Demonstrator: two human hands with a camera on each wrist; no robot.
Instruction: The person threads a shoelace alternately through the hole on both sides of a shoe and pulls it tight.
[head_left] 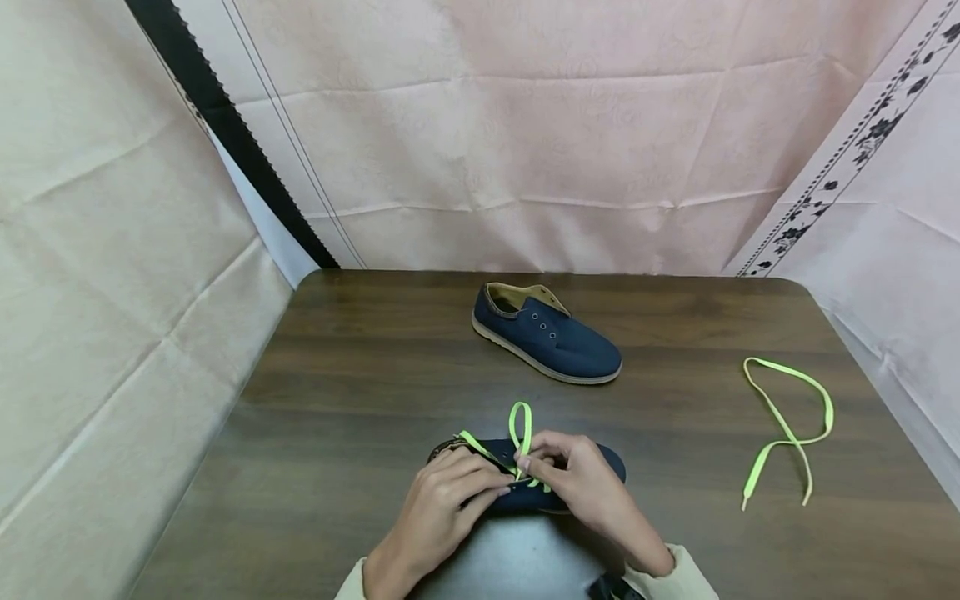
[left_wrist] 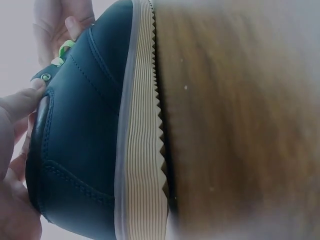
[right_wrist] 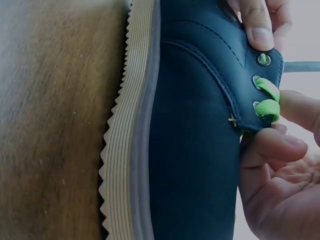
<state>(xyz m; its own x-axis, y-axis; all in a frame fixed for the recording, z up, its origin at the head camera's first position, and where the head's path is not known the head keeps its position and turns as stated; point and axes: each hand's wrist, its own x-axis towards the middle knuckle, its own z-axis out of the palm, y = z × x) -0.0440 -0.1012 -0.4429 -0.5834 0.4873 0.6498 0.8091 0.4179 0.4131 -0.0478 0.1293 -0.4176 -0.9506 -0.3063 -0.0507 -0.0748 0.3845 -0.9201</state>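
Observation:
A navy shoe [head_left: 614, 463] lies nearest the person, sole down on the table, with a bright green shoelace [head_left: 527, 425] partly threaded through its metal eyelets. One stretch of lace stands up in a loop above the shoe. At the shoe's opening, the left hand [head_left: 453, 492] pinches the eyelet flap, its thumb [left_wrist: 22, 102] beside the top eyelet. My right hand [head_left: 588, 483] pinches the lace over the eyelets. The right wrist view shows lace in several eyelets [right_wrist: 263, 59] on the near flap; the inside of the shoe is mostly hidden by the hands.
A second navy shoe [head_left: 577, 346], with no lace in its visible eyelets, stands farther back on the brown wooden table [head_left: 337, 417]. Another green shoelace [head_left: 776, 417] lies loosely crossed at the right. Pale cloth [head_left: 525, 142] hangs behind the table.

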